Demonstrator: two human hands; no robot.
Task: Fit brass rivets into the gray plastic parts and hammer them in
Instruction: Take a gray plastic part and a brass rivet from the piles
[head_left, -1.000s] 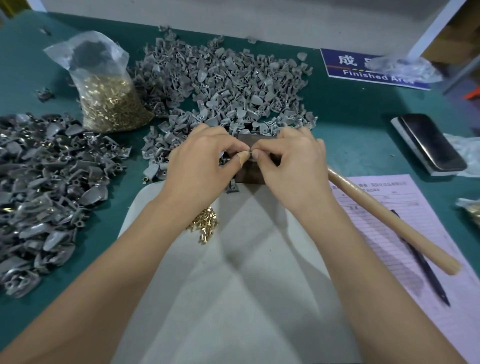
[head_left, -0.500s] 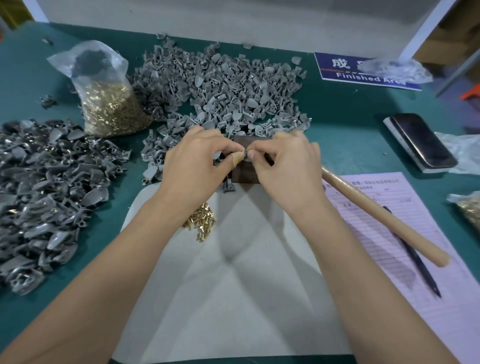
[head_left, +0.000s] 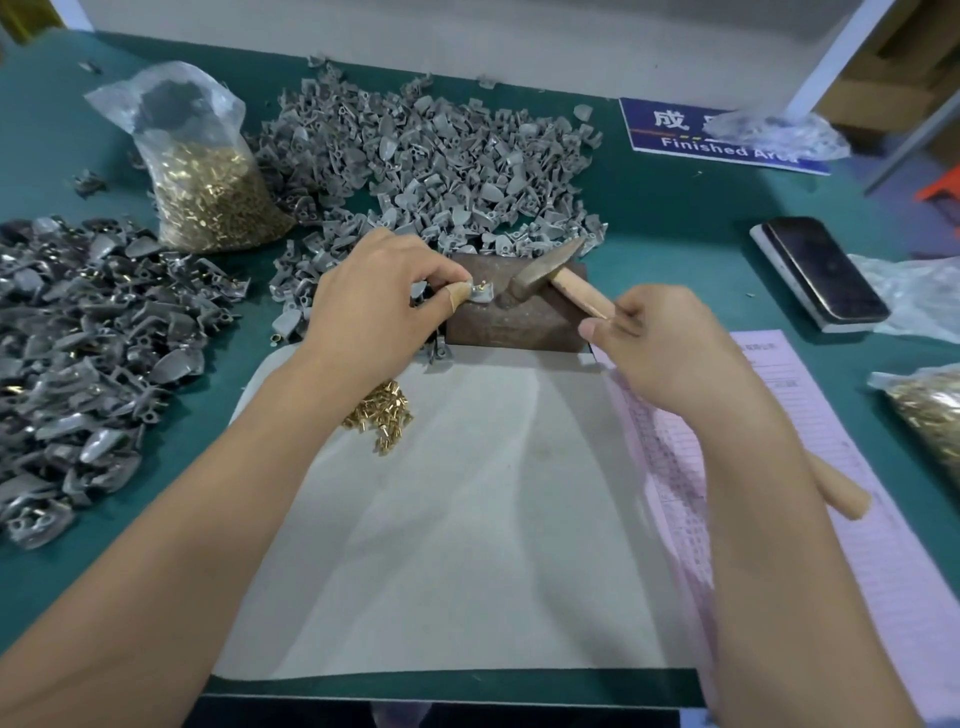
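Two hands work over a rusty metal block (head_left: 511, 317) that sits on the green counter (head_left: 675, 228), at the far edge of a pale cloth (head_left: 467, 519). In the head view, the left hand (head_left: 369, 312) has its grip closed on a small gray plastic part (head_left: 480, 296), pinched between thumb and curled fingers and held on the block's left portion. A brass rivet (head_left: 483, 284) stands in that part, its top showing. The right hand (head_left: 670, 348) has its grip closed around the wooden handle of a hammer (head_left: 540, 278), near the head; the handle's far end sticks out below the forearm, over a pink form (head_left: 831, 467). The hammer's metal head rests on or just above the block, just beside the held part on its right; contact with the rivet cannot be told.

A small heap of loose brass rivets (head_left: 382, 415) lies on the cloth beneath the left wrist. A big pile of gray parts (head_left: 431, 156) spreads behind the block, and another pile (head_left: 78, 353) with brass glints fills the left side. A clear bag of rivets (head_left: 208, 182) stands between the two piles. On the right lie a dark phone (head_left: 826, 270) on a white slab, a blue sign (head_left: 722, 137) reading "Finished Area", and a second bag (head_left: 924, 415) at the edge.
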